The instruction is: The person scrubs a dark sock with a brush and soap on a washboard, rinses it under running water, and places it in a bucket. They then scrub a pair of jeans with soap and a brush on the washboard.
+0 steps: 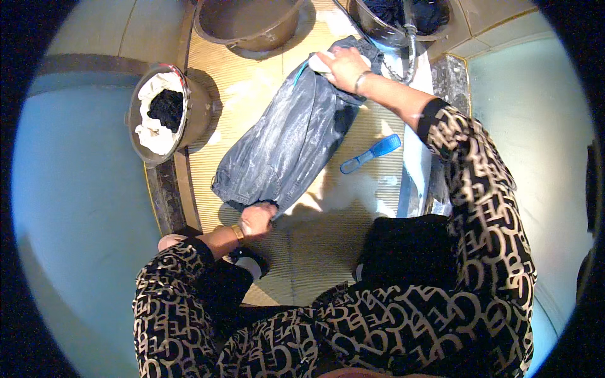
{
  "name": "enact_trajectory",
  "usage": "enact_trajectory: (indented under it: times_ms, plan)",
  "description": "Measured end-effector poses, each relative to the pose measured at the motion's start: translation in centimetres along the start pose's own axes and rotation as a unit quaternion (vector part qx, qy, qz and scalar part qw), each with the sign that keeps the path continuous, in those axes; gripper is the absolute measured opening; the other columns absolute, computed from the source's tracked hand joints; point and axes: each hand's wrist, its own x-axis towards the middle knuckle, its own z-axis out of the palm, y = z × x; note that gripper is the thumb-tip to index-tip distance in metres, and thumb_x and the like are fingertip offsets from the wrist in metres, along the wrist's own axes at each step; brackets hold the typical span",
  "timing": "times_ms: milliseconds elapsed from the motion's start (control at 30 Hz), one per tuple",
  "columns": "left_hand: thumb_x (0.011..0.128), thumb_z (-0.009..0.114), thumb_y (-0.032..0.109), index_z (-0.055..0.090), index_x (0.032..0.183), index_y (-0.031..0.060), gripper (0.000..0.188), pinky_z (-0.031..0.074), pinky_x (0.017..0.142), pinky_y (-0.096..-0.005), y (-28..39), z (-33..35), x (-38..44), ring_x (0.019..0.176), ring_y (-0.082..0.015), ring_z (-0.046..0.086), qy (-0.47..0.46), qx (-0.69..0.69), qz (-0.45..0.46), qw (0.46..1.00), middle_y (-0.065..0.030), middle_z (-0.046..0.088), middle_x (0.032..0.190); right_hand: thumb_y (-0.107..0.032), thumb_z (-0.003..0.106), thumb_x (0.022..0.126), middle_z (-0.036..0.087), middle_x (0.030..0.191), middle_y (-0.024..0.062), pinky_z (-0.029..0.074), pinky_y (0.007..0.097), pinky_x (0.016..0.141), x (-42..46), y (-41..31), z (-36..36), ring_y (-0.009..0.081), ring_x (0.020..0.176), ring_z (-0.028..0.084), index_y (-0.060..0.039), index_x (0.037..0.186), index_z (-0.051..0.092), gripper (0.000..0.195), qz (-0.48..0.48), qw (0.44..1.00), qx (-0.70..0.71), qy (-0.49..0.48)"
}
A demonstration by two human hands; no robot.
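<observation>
A dark grey garment (293, 132), wet-looking and streaked with white, lies stretched diagonally over the ribbed floor. At its lower end my left hand (257, 221) grips the hem, its fingers closed on the cloth. My right hand (349, 68) presses a white, rounded object (319, 64) against the garment's upper end; much of that object is hidden under the fingers, so whether it is a bar of soap or a brush I cannot tell. Just right of the garment lies a blue plastic brush (371, 153) with a long handle, touched by neither hand.
A bucket (201, 111) holding white and black cloth stands at the left. Beyond the garment is a large brown basin (250, 28). Another basin (392, 35) with dark cloth stands at the upper right, a flexible metal hose (412, 52) hanging over it. Low ledges flank the floor.
</observation>
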Motion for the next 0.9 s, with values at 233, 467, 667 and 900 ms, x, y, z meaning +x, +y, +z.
enact_trajectory:
  times_ms: [233,467,667,900]
  plan:
    - [0.067,0.057,-0.006,0.05,0.085,0.0037,0.022,0.046,0.07,-0.0363,-0.1,-1.7,-0.6,0.076,-0.0298,0.058,0.161,-0.258,-0.133,0.943,-0.014,0.06,0.079,-0.026,0.065,0.081,0.065,0.102,0.0204,0.05,0.0497,0.078,-8.3,0.0,-0.1,0.0374,0.096,0.064,-0.0193,0.134,0.046,0.057,0.106,0.986,0.04,-0.123]
    - [0.069,0.059,-0.009,0.054,0.083,0.0059,0.021,0.039,0.068,-0.0257,-0.7,-8.1,-3.0,0.074,-0.0084,0.044,0.047,-0.365,-0.038,0.929,0.0026,0.049,0.074,-0.019,0.051,0.086,0.067,0.096,0.0192,0.052,0.0491,0.078,-5.4,-0.2,-5.6,0.0384,0.089,0.066,-0.0116,0.112,0.057,0.027,0.107,0.972,0.182,0.106]
    - [0.068,0.059,-0.011,0.064,0.098,0.0043,0.035,0.045,0.073,-0.0243,-4.0,-11.3,-8.5,0.08,-0.0072,0.054,0.021,-0.504,-0.15,0.85,0.0065,0.061,0.087,-0.025,0.068,0.076,0.067,0.102,0.0157,0.053,0.0437,0.084,-1.9,1.1,-14.2,0.0347,0.094,0.066,-0.0113,0.117,0.059,0.044,0.061,0.902,0.206,0.375]
    - [0.066,0.059,-0.01,0.053,0.088,0.0072,0.029,0.041,0.061,-0.0259,-11.5,-9.4,-2.9,0.068,-0.0117,0.049,0.247,-0.412,-0.226,0.847,0.001,0.051,0.076,-0.02,0.06,0.075,0.068,0.095,0.0177,0.054,0.045,0.075,4.5,-7.5,-9.6,0.0326,0.089,0.068,-0.0143,0.104,0.063,0.029,0.125,0.989,0.06,0.041]
